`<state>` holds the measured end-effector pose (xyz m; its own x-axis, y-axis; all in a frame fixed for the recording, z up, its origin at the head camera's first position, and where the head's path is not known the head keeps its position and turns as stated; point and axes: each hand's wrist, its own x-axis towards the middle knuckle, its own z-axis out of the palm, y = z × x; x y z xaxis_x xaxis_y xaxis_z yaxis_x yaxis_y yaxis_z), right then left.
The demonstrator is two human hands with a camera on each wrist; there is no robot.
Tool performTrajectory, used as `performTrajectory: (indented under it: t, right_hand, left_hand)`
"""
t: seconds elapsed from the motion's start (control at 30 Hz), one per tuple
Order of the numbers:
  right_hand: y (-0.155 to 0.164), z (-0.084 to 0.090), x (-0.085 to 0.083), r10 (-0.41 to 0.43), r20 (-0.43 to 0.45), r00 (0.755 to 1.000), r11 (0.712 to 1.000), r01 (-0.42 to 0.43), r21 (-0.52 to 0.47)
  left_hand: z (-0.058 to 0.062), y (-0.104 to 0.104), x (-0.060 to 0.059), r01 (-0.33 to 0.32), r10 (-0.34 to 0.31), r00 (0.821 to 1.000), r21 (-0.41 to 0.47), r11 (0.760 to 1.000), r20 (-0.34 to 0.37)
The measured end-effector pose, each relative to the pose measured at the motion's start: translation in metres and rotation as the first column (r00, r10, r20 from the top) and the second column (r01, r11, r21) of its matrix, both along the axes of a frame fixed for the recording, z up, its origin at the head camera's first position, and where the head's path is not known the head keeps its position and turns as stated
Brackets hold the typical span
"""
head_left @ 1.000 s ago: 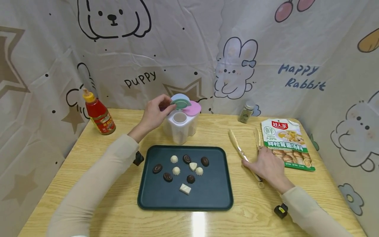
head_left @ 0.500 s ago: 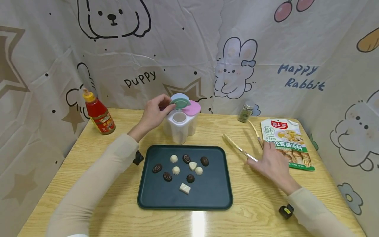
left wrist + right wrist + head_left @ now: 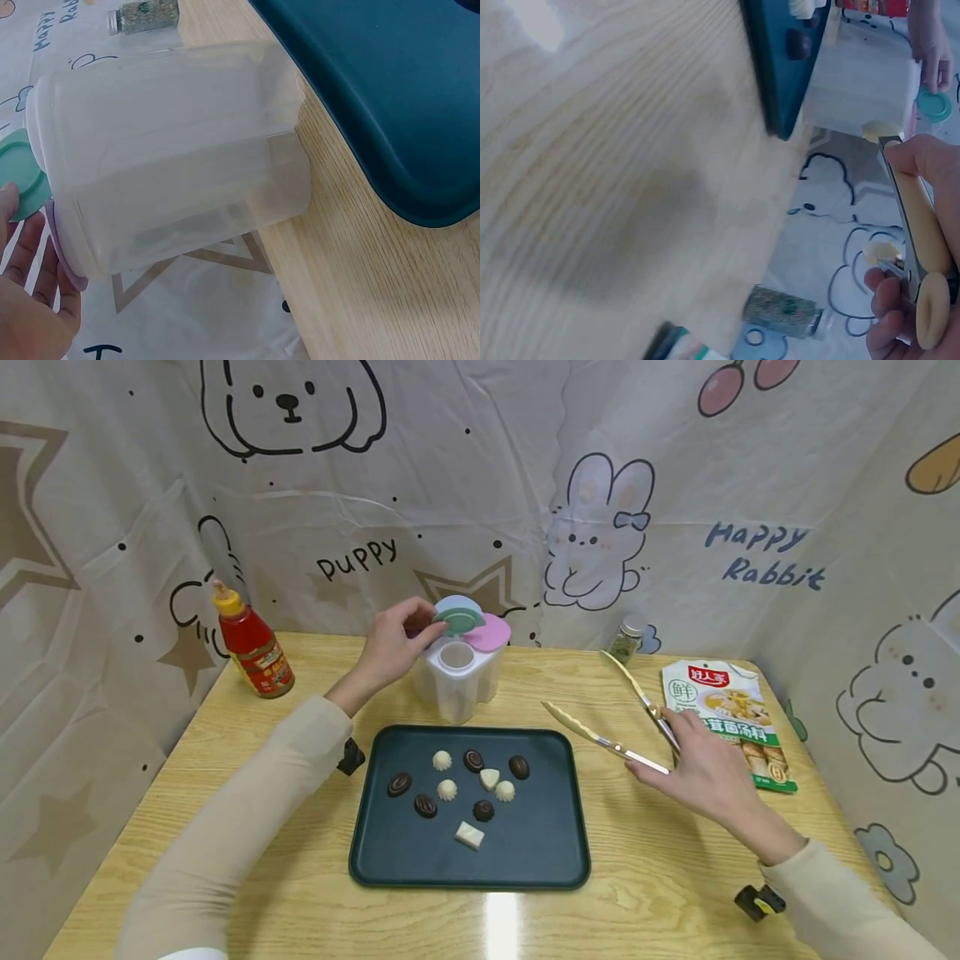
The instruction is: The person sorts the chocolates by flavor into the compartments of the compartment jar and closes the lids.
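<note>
- the tongs (image 3: 611, 720) are a pale yellow pair with metal near the hinge, lifted off the wood in the right half of the frame, arms spread wide in a V, tips pointing up-left
- the clear plastic container (image 3: 459, 681) stands upright, center frame, just behind the tray's far edge; it's lobed and looks empty
- its green lid (image 3: 457, 622) is flipped up, one round opening uncovered; the pink lid (image 3: 489, 633) next to it is down

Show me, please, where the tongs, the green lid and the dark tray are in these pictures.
tongs (image 3: 600, 742): head view, on the nearer arm.
green lid (image 3: 457, 625): head view, on its top face.
dark tray (image 3: 540, 843): head view, on its bare floor.
</note>
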<state>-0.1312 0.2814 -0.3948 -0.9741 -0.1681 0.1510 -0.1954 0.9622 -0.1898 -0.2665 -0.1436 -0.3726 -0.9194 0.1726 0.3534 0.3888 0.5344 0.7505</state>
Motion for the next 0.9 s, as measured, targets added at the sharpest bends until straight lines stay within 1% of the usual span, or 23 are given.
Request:
performTrajectory:
  t: [0.17,0.27,0.37,0.6,0.8,0.9]
  right_hand:
    - [-0.002,0.011,0.01,0.077,-0.039,0.996,0.997,-0.078,-0.02]
    - [-0.003,0.014,0.017,0.123,-0.067,0.99,0.992,-0.125,-0.026]
    - [-0.005,0.015,0.024,0.151,-0.08,0.985,0.988,-0.153,-0.017]
    - [-0.012,0.006,0.038,0.202,-0.072,0.977,0.979,-0.204,-0.01]
    - [-0.019,-0.005,0.046,0.224,-0.063,0.973,0.975,-0.224,0.01]
    - [-0.021,-0.012,0.048,0.233,-0.055,0.971,0.972,-0.233,0.006]
  left_hand:
    - [0.001,-0.001,0.0,-0.003,0.003,1.0,-0.005,1.0,-0.004]
    - [0.002,-0.002,0.002,-0.009,0.009,1.0,-0.01,1.0,0.001]
    - [0.002,-0.001,0.002,-0.016,0.016,1.0,-0.017,1.0,0.005]
    - [0.001,-0.001,0.001,-0.024,0.024,1.0,-0.026,0.999,0.002]
    - [0.002,-0.001,0.002,-0.019,0.019,1.0,-0.025,1.0,0.014]
    - [0.002,-0.001,0.002,-0.019,0.019,1.0,-0.026,0.999,0.019]
